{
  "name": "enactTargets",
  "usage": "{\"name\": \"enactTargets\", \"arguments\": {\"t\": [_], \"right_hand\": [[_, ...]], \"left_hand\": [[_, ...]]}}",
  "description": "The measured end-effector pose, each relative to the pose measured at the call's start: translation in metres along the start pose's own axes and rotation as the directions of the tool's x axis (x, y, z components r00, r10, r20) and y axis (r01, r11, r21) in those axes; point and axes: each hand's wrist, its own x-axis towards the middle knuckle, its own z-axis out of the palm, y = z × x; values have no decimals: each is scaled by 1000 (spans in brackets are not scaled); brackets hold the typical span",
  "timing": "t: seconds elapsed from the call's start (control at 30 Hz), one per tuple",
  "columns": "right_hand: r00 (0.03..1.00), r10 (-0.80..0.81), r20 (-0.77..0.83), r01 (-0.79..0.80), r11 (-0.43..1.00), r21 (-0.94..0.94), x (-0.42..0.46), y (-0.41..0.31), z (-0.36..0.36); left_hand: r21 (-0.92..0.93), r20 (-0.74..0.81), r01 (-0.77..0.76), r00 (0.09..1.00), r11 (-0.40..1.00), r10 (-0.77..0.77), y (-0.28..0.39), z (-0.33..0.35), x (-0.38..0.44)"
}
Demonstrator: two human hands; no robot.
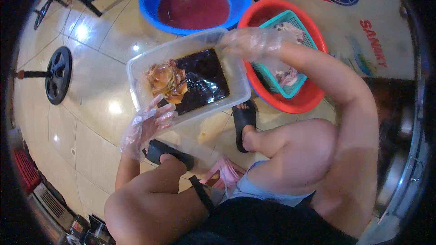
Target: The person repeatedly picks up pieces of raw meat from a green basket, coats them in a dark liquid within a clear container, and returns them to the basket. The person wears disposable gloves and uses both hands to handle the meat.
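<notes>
A clear plastic tub (238,90) of dark brown liquid stands tilted in view before me, with a heap of sauce-coated meat pieces (166,78) at its left. My left hand (148,125), in a thin clear plastic glove, is at the tub's near left corner, fingers spread beside the meat. My right hand (248,44), gloved too and blurred, is over the tub's far right corner; its fingers are hard to make out. Under the right forearm, a teal perforated basket (289,18) with pale raw meat (289,30) sits in a red basin (316,98).
Beyond the tub stands a blue basin (148,9) of reddish liquid. A round black metal base (59,75) is on the tiled floor at left. A pink plastic stool (226,173) is beneath me. A pale surface with printed logos (340,30) lies at upper right.
</notes>
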Motion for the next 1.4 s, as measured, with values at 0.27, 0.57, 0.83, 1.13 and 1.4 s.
{"name": "enactTargets", "arguments": {"t": [0.27, 0.57, 0.83, 1.13, 1.4], "right_hand": [[524, 611, -594, -454, 790, 412, -146, 196, 92], [680, 730, 64, -48, -43, 998, -168, 181, 73], [694, 642, -327, -20, 471, 882, -165, 170, 73], [659, 680, -322, -499, 716, 489, -170, 174, 56], [670, 717, -193, -211, 434, 876, -197, 174, 22]], "left_hand": [[-19, 3, 11, 1000, 1000, -11, 0, 4, 2], [-123, -5, 26, 1000, 992, -27, 3, -5, 1], [-206, 31, 50, 999, 977, -45, 4, -9, 8], [-272, 37, 45, 999, 961, -36, 2, -14, 6], [-331, 92, 23, 996, 943, 8, -2, -18, 2]]}}
